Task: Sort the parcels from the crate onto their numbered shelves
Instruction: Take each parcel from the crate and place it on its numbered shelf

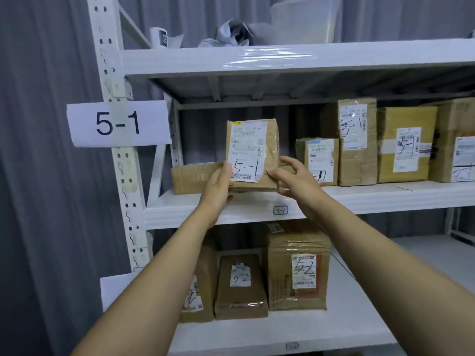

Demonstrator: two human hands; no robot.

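Your left hand [218, 183] grips the lower left edge of the parcel [253, 142], thumb on its label. Your right hand [293, 178] pinches its lower right corner. You hold the parcel, marked 5-1, upright at the front of the middle shelf [359, 199], just above a flat box [195, 176] lying there. A sign [118, 123] on the post reads 5-1. More boxes [357, 142] marked 5-1 stand to the right.

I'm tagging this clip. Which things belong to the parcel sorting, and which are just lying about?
Job: parcel marked 5-1, held by left hand and right hand; 5-1 shelf; 5-1 sign; shelved parcels.
Lying about, top shelf: crumpled wrapping; white 010 tag; pale plastic sheet.
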